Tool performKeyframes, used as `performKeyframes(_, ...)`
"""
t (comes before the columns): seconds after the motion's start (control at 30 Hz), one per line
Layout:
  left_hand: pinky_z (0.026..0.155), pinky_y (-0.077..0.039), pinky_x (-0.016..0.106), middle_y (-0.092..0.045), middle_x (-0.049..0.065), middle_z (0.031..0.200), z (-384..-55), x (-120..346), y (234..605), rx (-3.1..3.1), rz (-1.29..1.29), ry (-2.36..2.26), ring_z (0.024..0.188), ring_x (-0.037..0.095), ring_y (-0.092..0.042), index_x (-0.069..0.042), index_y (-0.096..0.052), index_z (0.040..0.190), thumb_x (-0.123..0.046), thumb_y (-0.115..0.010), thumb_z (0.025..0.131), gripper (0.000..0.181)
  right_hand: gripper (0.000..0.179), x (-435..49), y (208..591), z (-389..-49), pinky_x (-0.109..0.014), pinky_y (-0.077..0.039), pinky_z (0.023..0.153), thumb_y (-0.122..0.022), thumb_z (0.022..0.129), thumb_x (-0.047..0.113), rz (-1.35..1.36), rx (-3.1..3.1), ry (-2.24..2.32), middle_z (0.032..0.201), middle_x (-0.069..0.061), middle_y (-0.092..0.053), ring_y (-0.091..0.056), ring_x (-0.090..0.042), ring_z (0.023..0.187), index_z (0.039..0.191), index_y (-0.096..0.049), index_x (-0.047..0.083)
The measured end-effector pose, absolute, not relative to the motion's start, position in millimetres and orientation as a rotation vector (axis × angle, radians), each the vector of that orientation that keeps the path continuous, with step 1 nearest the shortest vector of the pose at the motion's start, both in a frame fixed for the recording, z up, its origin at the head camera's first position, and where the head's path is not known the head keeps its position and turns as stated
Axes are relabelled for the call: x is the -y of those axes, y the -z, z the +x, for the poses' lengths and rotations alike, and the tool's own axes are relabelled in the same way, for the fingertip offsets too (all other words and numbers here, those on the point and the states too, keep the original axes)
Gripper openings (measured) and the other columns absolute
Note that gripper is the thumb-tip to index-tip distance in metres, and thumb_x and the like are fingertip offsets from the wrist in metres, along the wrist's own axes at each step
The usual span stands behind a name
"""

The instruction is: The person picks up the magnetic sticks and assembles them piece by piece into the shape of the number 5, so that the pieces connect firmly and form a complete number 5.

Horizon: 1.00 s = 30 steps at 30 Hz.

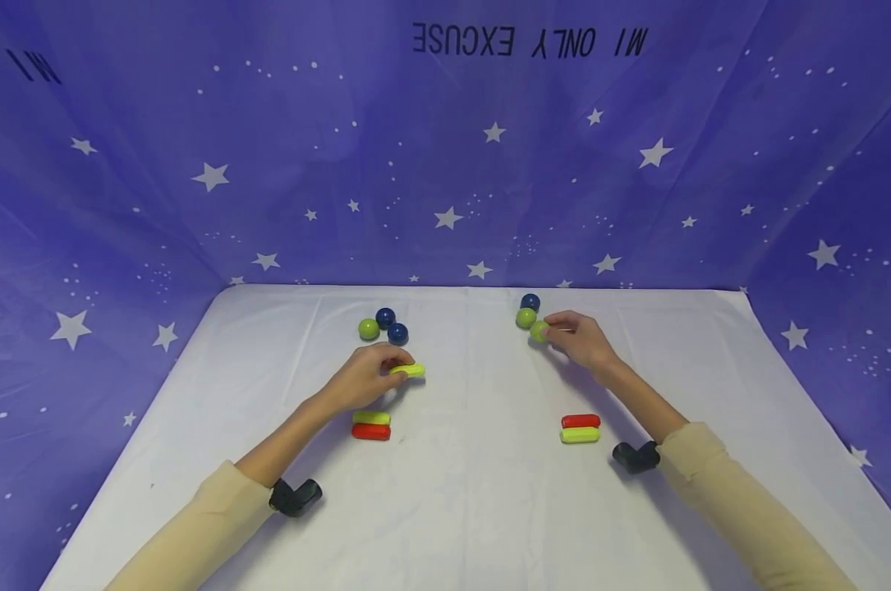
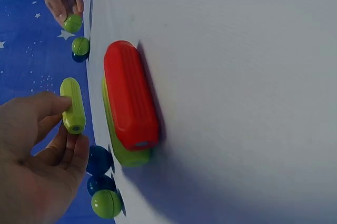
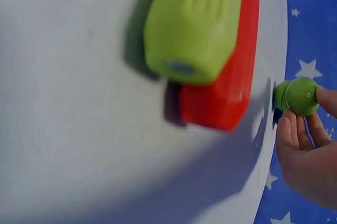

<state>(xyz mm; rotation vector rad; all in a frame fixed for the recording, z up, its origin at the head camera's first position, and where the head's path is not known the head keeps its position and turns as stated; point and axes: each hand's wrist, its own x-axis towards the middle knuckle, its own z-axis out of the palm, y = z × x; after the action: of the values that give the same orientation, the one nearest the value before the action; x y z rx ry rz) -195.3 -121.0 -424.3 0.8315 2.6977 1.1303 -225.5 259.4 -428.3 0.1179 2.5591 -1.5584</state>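
My left hand [image 1: 367, 375] pinches a yellow-green ridged stick [image 1: 410, 371] between thumb and fingers, held above the table. Below it, a yellow-green stick [image 1: 372, 419] and a red stick [image 1: 371, 432] lie side by side. Just beyond that hand are a green ball [image 1: 369, 329] and two dark blue balls [image 1: 386, 317]. My right hand [image 1: 580, 341] pinches another green ball [image 1: 539, 331] between thumb and fingertips. Close by that ball are a second green ball [image 1: 525, 318] and a blue ball [image 1: 530, 302].
A red stick [image 1: 580, 421] and a yellow-green stick [image 1: 580, 436] lie together on the right of the white-covered table [image 1: 482, 492]. Behind the table's far edge hangs a purple star-printed cloth [image 1: 386, 164]. Each wrist wears a black camera mount [image 1: 295, 497].
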Motion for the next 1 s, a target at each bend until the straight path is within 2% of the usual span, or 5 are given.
performKeyframes(0.27,0.09,-0.052,0.039,-0.069,0.009,0.106,-201,106,426,-2.699,0.867,-1.149,0.097,0.022,-0.062,0.0,-0.071,0.111,0.0,-0.07,0.09,0.022,0.038,-246,429,-219,-0.046,-0.043,0.1,-0.063,0.098,0.017,0.067,-2.557,1.531,0.127,-0.02,-0.061,-0.054,-0.035,0.12,0.131,-0.059,-0.001)
performKeyframes(0.67,0.089,-0.052,0.036,-0.069,0.009,0.109,-213,80,422,-2.678,0.899,-1.15,0.1,0.022,-0.063,-0.001,-0.072,0.112,-0.001,-0.07,0.091,0.021,0.037,-232,434,-216,-0.042,-0.046,0.094,-0.066,0.097,0.021,0.016,-2.529,1.504,0.123,-0.016,-0.063,-0.058,-0.031,0.112,0.128,-0.062,0.001)
performKeyframes(0.83,0.089,-0.052,0.035,-0.069,0.009,0.107,-219,68,424,-2.666,0.905,-1.15,0.099,0.022,-0.064,-0.001,-0.073,0.111,-0.001,-0.07,0.09,0.021,0.038,-225,435,-214,-0.04,-0.048,0.092,-0.066,0.097,0.02,-0.004,-2.492,1.512,0.12,-0.015,-0.064,-0.061,-0.03,0.109,0.128,-0.061,0.0)
performKeyframes(1.0,0.087,-0.051,0.034,-0.07,0.007,0.104,-221,55,426,-2.678,0.917,-1.118,0.096,0.02,-0.063,-0.003,-0.074,0.11,-0.003,-0.071,0.09,0.02,0.036,-219,437,-214,-0.042,-0.046,0.095,-0.067,0.096,0.018,-0.019,-2.488,1.505,0.121,-0.016,-0.064,-0.058,-0.031,0.113,0.127,-0.062,-0.001)
